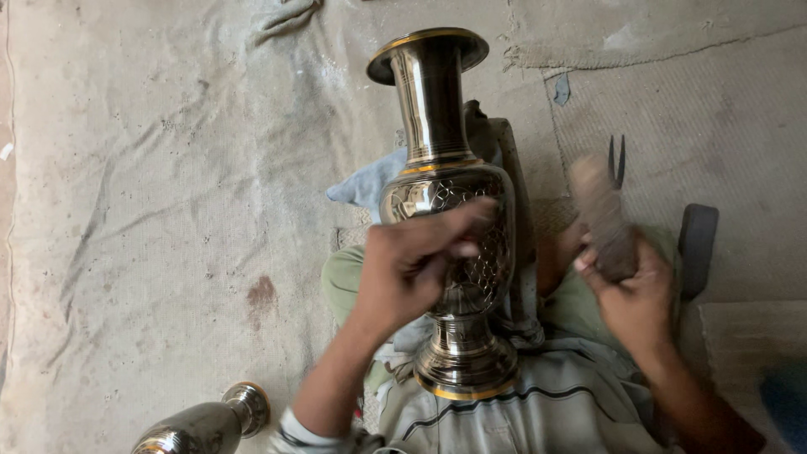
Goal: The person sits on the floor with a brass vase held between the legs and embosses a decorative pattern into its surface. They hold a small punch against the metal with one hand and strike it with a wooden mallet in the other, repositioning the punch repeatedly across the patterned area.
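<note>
A tall shiny metal vase (pixel 445 151) with gold bands and an engraved belly lies along my lap, its flared mouth pointing away and its foot near my waist. My left hand (pixel 416 261) presses on the engraved belly, fingers pinched as if around a small tool that I cannot make out. To the right of the vase my right hand (pixel 630 294) is raised and blurred, gripping a thick brown wooden mallet (pixel 601 214).
A second metal vase (pixel 206 424) lies at the bottom left on the worn grey cloth (pixel 168 210) covering the floor. A blue rag (pixel 366 185) sits behind the vase. A two-pronged metal tool (pixel 618 160) lies on the mat at right.
</note>
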